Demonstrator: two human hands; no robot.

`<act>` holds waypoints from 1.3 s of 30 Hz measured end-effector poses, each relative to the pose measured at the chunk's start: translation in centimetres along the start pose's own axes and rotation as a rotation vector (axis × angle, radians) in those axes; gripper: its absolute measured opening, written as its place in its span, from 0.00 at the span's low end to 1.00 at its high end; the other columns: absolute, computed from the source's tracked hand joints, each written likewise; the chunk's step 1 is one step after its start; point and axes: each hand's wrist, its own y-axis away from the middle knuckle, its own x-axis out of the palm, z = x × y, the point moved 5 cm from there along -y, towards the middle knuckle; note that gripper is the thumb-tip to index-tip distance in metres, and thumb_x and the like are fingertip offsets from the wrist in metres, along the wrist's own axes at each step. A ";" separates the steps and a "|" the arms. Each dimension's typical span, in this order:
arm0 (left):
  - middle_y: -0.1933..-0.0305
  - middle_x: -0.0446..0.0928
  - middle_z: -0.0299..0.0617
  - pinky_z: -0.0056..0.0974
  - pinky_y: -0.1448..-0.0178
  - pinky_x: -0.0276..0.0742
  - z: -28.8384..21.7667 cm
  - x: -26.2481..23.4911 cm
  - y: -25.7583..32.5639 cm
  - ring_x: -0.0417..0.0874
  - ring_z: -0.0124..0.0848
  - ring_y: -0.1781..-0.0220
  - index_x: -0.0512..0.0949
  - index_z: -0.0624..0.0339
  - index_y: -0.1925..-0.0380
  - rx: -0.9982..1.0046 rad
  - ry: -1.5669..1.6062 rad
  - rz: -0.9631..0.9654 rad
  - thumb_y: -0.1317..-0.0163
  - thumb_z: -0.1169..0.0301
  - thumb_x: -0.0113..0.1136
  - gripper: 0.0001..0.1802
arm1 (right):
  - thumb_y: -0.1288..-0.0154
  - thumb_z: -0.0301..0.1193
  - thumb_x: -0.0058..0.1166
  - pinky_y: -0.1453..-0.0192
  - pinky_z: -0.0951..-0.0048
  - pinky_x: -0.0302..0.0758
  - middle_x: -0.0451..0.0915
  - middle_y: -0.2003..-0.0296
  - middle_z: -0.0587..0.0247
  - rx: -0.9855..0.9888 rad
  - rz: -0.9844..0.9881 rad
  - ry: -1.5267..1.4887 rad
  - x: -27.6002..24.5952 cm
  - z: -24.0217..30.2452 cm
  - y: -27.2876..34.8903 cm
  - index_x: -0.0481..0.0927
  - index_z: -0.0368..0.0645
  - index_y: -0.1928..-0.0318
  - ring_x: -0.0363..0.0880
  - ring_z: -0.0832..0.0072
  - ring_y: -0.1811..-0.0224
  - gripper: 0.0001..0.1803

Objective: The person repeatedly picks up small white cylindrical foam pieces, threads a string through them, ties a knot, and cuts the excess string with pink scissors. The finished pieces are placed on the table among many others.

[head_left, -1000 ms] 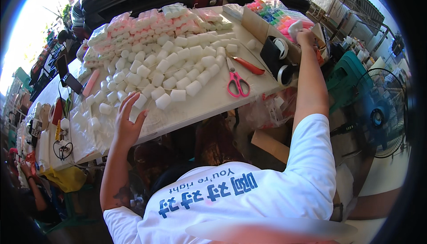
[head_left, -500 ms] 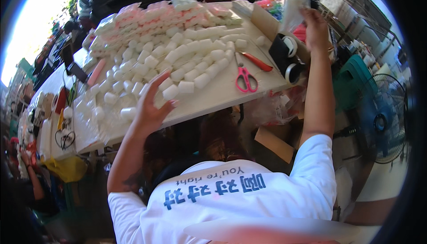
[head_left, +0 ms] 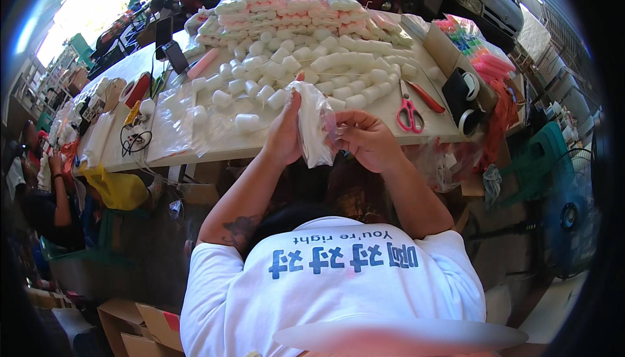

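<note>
Clear plastic bag (head_left: 314,126) upright over near desk (head_left: 215,152) edge, centre. Your left hand (head_left: 284,134) grip wraps bag's side; right hand (head_left: 368,139) grip pinches its edge. Keep mouth up, pinch firm. White blocks (head_left: 306,64) just beyond; pink scissors (head_left: 409,113) right.

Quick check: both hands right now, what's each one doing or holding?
Left hand: closed on the clear plastic bag, holding it up.
Right hand: fingers pinching the same bag's edge.
</note>
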 end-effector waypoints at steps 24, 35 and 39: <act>0.42 0.73 0.48 0.48 0.37 0.71 -2.6 -5.3 1.3 0.75 0.42 0.41 0.65 0.61 0.40 0.063 0.103 -0.324 0.33 0.57 0.51 0.27 | 0.29 0.23 0.44 0.39 0.58 0.74 0.76 0.47 0.54 -0.152 -0.262 -0.370 0.1 6.1 3.1 0.68 0.42 0.42 0.77 0.63 0.44 0.17; 0.40 0.71 0.49 0.50 0.36 0.70 -4.0 -4.0 3.9 0.75 0.44 0.40 0.63 0.62 0.38 0.132 0.050 -0.292 0.32 0.54 0.50 0.30 | 0.29 0.26 0.35 0.29 0.59 0.46 0.55 0.35 0.37 0.099 0.922 -0.546 16.9 9.3 10.2 0.45 0.23 0.32 0.51 0.57 0.30 0.31; 0.41 0.72 0.48 0.50 0.37 0.71 -3.9 -3.2 3.7 0.75 0.43 0.41 0.64 0.61 0.39 0.128 0.067 -0.250 0.32 0.55 0.50 0.28 | 0.31 0.22 0.32 0.30 0.65 0.47 0.52 0.32 0.38 0.131 0.798 -0.637 17.6 9.9 9.6 0.39 0.21 0.31 0.52 0.61 0.29 0.33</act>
